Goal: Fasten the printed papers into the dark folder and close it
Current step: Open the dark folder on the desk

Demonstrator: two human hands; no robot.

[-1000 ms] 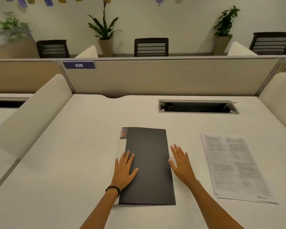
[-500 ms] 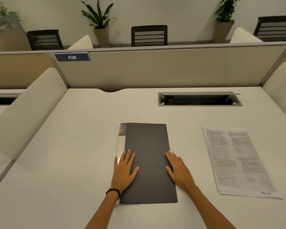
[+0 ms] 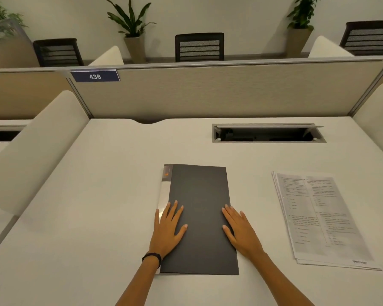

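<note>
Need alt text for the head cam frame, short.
Both hands lie flat on a closed dark folder on a white desk, left hand near its spine and right hand on its right edge. A stack of printed papers lies apart to the right.

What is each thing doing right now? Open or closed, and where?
Folder: closed, flat on the desk.
Papers: loose stack, right of the folder, not touching it.
Left hand: open, flat on the folder's left edge.
Right hand: open, flat on the folder's right edge.
Cable hatch: lid up, open.
</note>
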